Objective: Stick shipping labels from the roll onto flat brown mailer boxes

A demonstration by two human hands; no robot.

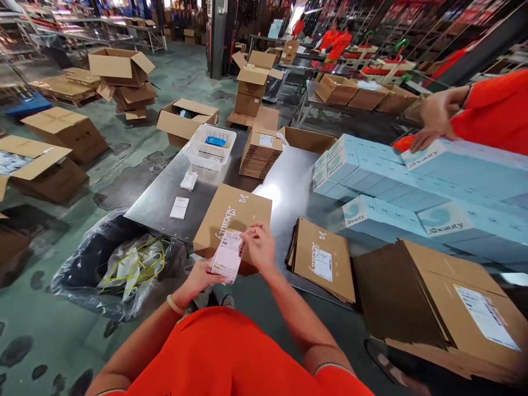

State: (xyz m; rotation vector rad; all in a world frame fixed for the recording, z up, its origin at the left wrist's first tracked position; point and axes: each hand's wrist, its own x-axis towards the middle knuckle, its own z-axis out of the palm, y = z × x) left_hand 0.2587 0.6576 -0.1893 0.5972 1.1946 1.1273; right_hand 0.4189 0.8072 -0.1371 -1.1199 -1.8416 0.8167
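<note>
Fingers of two hands, left (201, 279) and right (260, 246), pinch pink labels (227, 256).

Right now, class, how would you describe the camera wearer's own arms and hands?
The left hand and right hand are both ungloved. A thin, pale wristband circles the left wrist; none shows on the right. The forearms are uncovered, below short, bright orange-red sleeves edged with narrow dark and light trim.

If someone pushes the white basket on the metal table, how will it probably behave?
The white basket is probably stiff and light, because its walls look like thin, perforated plastic. On the smooth, shiny metal table it may slide easily. The blue packet inside looks loose, so it could shift.
</note>
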